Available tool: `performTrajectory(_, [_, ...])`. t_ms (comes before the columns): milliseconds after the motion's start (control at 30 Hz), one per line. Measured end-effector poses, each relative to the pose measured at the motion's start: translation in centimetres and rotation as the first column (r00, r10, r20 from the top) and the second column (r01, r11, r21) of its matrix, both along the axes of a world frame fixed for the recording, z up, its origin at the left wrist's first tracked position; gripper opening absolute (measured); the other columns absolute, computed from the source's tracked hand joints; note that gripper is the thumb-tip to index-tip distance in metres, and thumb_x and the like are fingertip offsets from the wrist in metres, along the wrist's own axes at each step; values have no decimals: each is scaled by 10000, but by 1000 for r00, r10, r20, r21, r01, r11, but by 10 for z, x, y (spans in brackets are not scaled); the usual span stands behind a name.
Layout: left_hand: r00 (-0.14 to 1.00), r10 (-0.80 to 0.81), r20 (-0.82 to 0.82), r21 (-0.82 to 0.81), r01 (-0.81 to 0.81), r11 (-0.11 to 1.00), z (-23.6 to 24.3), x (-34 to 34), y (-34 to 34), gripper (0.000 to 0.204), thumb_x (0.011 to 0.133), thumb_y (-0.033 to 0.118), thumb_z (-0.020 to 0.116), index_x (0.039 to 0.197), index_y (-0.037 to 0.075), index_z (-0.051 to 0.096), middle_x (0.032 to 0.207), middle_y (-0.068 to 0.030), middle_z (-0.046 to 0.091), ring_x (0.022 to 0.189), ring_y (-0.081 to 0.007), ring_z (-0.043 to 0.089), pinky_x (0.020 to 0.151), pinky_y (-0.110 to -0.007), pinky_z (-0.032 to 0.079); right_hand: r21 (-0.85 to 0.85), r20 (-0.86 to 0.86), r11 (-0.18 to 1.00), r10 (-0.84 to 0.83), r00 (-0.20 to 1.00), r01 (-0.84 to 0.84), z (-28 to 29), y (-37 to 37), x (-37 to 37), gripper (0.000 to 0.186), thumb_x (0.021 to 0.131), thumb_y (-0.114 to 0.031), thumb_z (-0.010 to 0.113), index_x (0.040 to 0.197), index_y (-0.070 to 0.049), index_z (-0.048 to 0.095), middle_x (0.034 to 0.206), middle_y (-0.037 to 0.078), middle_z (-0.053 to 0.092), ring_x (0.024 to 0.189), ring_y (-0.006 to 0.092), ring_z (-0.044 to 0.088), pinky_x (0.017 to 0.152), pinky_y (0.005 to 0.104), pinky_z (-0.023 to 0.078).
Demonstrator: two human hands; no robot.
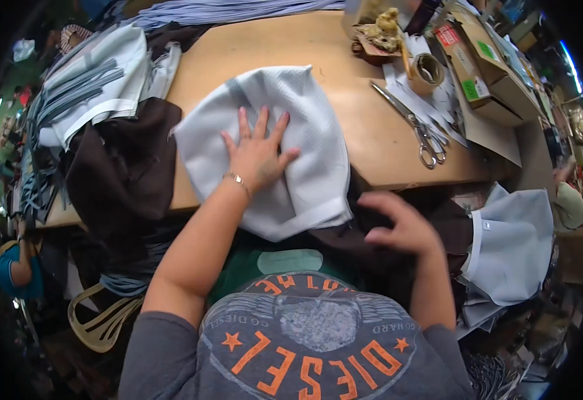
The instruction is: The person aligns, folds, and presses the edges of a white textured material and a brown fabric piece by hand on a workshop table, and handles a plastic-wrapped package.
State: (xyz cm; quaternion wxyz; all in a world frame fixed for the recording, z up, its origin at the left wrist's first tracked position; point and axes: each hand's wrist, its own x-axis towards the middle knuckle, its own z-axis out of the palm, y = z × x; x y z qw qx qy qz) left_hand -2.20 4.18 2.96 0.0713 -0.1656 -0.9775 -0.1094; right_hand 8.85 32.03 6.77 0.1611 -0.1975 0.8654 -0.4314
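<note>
My left hand (259, 155) lies flat with its fingers spread on a white textured fabric piece (318, 153), which rests on the tan table near its front edge. A grey stripe crosses the upper part of this cloth, and its lower edge carries a folded white band. To the right of the cloth, my right hand (401, 223) hovers over dark brown fabric (438, 230), thumb and fingers apart and slightly blurred. Nothing shows between its fingers.
Large scissors (413, 123) lie at the right beside paper scraps, a tape roll (427, 72) and a cardboard box (481, 67). Folded white and grey cloth (98, 83) and brown fabric (128, 163) are heaped at the left. More white fabric (511, 243) hangs at the right.
</note>
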Motion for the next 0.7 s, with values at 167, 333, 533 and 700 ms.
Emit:
performTrajectory(167, [993,20,114,-168,-1,986,-5,-93,9,623,799,605,374,1347,341,237,1447,-36,111,1319,-359,8,953,-664,81,136,263,981,-172,949,140,-93,-30,96,633,717,-333,685,1186,13,440,1198,202,460,1135,333,420,960,353,334])
performTrajectory(333, [998,-60,5,-7,60,998,12,-92,8,507,815,452,487,1240,179,436,1350,-107,315,1260,-339,233,931,-582,249,296,54,923,-271,961,244,-21,-5,53,477,731,-372,642,990,21,561,943,186,556,894,306,554,779,361,445])
performTrajectory(533, [783,-621,-43,548,538,641,30,57,35,156,725,138,643,818,41,565,831,-112,575,784,-288,554,684,-368,442,19,-64,856,-515,855,517,-19,-38,-54,347,750,-312,628,784,32,610,683,159,584,665,281,586,617,341,459])
performTrajectory(700, [550,-108,828,-210,483,850,24,68,-5,406,799,419,526,933,50,629,978,-158,600,913,-311,581,790,-367,466,-127,201,898,-393,897,422,-46,-110,-107,314,805,-278,578,736,28,582,556,98,530,529,201,515,538,324,432])
